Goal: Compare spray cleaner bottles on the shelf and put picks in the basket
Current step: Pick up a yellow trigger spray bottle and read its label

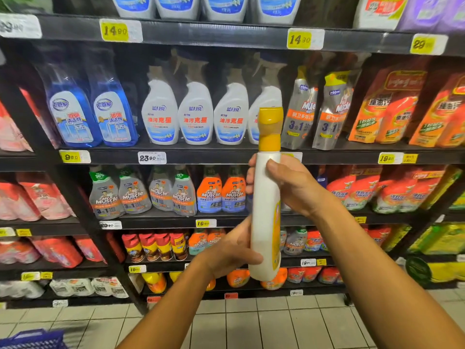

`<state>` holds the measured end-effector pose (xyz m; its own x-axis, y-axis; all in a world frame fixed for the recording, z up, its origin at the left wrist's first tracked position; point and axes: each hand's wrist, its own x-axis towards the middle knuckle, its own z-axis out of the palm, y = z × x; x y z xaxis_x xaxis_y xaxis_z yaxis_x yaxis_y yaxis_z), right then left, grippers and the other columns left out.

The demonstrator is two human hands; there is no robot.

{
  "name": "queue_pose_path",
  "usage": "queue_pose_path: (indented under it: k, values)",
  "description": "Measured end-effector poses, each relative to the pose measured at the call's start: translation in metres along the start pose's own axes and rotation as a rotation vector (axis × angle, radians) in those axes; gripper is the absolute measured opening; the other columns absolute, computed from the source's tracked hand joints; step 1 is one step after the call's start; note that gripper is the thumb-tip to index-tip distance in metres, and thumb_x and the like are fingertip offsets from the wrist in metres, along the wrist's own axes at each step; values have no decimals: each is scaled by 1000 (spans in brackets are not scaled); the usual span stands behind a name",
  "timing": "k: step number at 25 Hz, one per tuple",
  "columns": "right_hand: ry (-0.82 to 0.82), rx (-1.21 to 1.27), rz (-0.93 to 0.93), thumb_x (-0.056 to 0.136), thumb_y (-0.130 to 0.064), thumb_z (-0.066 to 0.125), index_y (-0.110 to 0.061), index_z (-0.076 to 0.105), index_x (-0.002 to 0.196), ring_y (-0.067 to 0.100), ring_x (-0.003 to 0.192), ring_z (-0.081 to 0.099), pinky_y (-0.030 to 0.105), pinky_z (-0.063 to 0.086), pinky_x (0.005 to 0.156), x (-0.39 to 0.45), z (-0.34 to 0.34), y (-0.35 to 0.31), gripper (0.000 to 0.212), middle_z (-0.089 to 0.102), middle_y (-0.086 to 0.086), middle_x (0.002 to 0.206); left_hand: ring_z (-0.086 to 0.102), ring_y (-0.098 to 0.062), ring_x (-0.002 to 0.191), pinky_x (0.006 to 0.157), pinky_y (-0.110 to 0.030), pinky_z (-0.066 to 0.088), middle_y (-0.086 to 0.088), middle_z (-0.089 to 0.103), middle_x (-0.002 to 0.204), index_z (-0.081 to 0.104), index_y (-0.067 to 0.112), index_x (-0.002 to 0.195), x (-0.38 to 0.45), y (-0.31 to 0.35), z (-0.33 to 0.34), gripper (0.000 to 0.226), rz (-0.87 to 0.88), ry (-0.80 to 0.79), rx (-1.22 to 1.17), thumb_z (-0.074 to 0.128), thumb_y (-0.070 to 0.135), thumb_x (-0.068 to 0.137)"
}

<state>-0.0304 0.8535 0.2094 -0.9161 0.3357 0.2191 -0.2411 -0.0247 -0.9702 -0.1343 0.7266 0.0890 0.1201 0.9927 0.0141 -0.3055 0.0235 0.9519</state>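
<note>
— How were your hands set on it?

— Your right hand [289, 187] had a closed grip high on the white bottle [265, 217], under its yellow cap [270, 128]; your left hand [231, 250] clasped its lower end, holding it upright before the shelf [226, 157].

— What could have gone wrong?

— The basket [32, 340] sat far down at your left, barely in view. Letting one hand go early could have dropped the smooth bottle onto the floor tiles [251, 323].

One head-worn view faces the shelves [226, 157] close up, tilted slightly down toward the floor [251, 323].
</note>
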Motion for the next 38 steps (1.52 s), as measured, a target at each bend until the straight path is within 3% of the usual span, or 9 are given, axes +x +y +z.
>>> queue_pose_path:
  k: [3,7,11,16,24,28,31,34,38]
  values:
    - [229,-227,-61,76,-41,79,-16,64,92,14,71,69,27,56,65,1,18,4,33,72,1,80,64,-19,116,92,-33,54,-2,68,123,48,23,130,-2,-1,-1,82,-2,69,-104,86,21,57]
    - [495,-372,-150,84,-31,76,-17,58,92,0,66,63,17,51,60,4,40,7,24,66,-5,77,69,-27,106,83,-35,57,-7,73,112,67,23,111,0,-1,-4,49,89,373,71,83,33,65]
    - [259,-302,-15,86,-36,69,-18,62,104,4,79,69,19,54,67,2,29,-2,26,72,-4,88,69,-27,106,81,-33,57,-8,73,112,73,25,106,-11,6,-16,43,84,322,49,84,34,66]
    - [37,-78,133,87,-26,65,-12,58,120,30,105,69,49,53,94,0,11,12,36,71,13,118,66,-30,112,87,-38,55,-11,70,119,71,24,112,-21,7,-19,57,-10,152,-10,90,38,61]
    - [-51,165,22,65,-44,87,-5,57,124,32,106,67,46,53,94,-10,6,14,77,70,16,116,69,-22,107,87,-34,55,-5,73,114,72,23,112,-20,9,-7,50,36,53,-117,87,35,66]
    - [303,-242,-135,73,-30,83,-17,72,103,10,85,71,26,56,71,-11,6,3,35,77,-3,95,57,-13,125,93,-32,52,4,56,141,43,29,141,-11,13,3,82,85,245,23,78,54,72]
    - [539,-561,-165,68,-49,84,-31,74,95,5,79,69,28,55,69,-12,10,3,35,75,-13,87,57,-7,124,88,-26,54,15,55,139,34,37,143,-6,9,13,95,48,263,73,79,64,63]
    - [737,-979,-79,63,-80,66,-39,64,98,6,79,66,34,53,67,-15,9,5,54,70,-19,84,63,-13,116,85,-26,55,10,67,125,44,31,136,2,0,17,82,63,271,181,85,42,66]
    - [607,-884,-27,61,-79,67,-40,52,95,1,80,63,36,54,67,-18,-4,1,55,65,-19,87,68,-22,108,82,-31,56,-5,72,117,58,20,125,15,-4,17,59,31,292,115,78,11,70]
